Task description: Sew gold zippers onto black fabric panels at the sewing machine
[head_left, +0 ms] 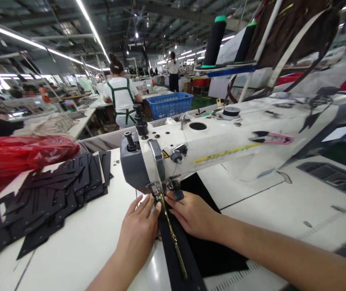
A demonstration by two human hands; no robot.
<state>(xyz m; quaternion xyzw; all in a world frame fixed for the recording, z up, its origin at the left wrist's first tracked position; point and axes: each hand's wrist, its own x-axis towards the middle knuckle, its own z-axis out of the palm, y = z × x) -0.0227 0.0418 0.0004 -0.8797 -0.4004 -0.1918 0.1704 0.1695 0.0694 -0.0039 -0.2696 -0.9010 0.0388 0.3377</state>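
Note:
A black zipper (173, 234) with gold teeth and a gold slider runs from the presser foot (158, 194) of a white sewing machine (215, 145) towards me. Black fabric (212, 254) lies under and to the right of it. On the zipper's left edge rests my left hand (138, 226), fingers stretched forward and thumb beside the teeth. My right hand (195, 214) lies across the fabric on the other side, its fingers extended to the zipper tape near the needle. Both hands press down flat; part of the right fingertips hides behind the machine's needle area.
Dark cut pieces (60, 190) lie piled at the left, beside a red plastic bag (18, 161). Pink-handled snips (274, 137) rest on the machine arm. Thread cones (215, 42) stand behind. Beyond are a blue basket (171, 104) and a seated person (121, 95).

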